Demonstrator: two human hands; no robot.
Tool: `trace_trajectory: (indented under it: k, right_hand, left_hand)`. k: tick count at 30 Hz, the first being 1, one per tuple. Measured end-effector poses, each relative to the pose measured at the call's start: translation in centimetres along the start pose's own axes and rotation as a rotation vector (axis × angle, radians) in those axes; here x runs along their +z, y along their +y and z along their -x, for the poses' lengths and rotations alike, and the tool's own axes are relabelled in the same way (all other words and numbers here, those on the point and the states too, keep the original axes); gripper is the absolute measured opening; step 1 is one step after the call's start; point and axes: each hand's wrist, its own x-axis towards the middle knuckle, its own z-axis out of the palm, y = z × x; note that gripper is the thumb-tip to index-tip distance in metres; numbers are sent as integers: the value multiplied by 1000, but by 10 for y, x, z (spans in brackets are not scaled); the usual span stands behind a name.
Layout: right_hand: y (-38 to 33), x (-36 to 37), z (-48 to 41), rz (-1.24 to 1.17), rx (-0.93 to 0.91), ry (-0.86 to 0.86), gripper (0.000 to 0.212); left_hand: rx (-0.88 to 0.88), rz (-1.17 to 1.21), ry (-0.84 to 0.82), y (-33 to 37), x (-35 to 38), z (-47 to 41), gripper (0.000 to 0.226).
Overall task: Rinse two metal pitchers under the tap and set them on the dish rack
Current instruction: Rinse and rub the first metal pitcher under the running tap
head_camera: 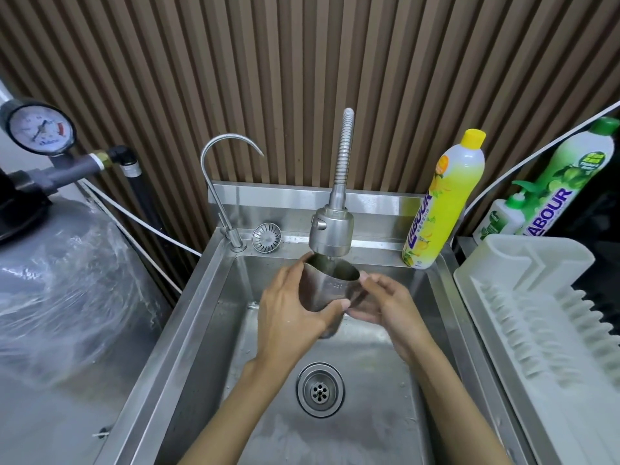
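Head view: metal pitcher (327,290) held upright under spray tap head (330,234), over sink (208,330). Left hand (288,307) wrapped round body, right hand (385,303) curled round right side. Wet steel = slippery tbh, could be dropped if grip gets loosened. Dish rack (536,297) at right.

Kitchen wash-up corner: steel sink (204,333), spray tap (330,234), yellow dish soap bottle (441,209), white dish rack (523,297) beside, pressure gauge (40,129) on pipework.

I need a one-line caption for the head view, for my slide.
Left hand and right hand hold a metal pitcher under the spray tap over the steel sink.
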Motion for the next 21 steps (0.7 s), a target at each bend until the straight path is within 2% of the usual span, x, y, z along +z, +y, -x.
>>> trace_trajectory:
  k: [3,6,9,11,13,15,17,21]
  right_hand:
    - [-18,-6,4,257,-20,155,27]
    - [-36,-10,9,437,-87,212,29]
    - [-47,-8,15,688,-241,270,28]
    - [-50,-6,17,731,-338,285,24]
    - [-46,-3,16,522,-359,220,17]
    - [-37,-1,12,281,-317,72,8]
    - [-27,2,4,123,-282,-30,8]
    - [-16,13,-2,-270,-118,-191,17]
  left_hand:
    - [-106,44,-54,4,5,3,52]
    - [-189,150,-137,5,11,3,50]
    - [-262,368,-239,2,18,1,59]
    - [-283,476,-237,-1,24,-3,54]
    - [-265,534,-159,-1,29,-9,58]
    - [-224,540,-57,0,29,-15,76]
    - [-150,489,28,3,23,-17,87]
    - [30,299,103,7,5,-13,83]
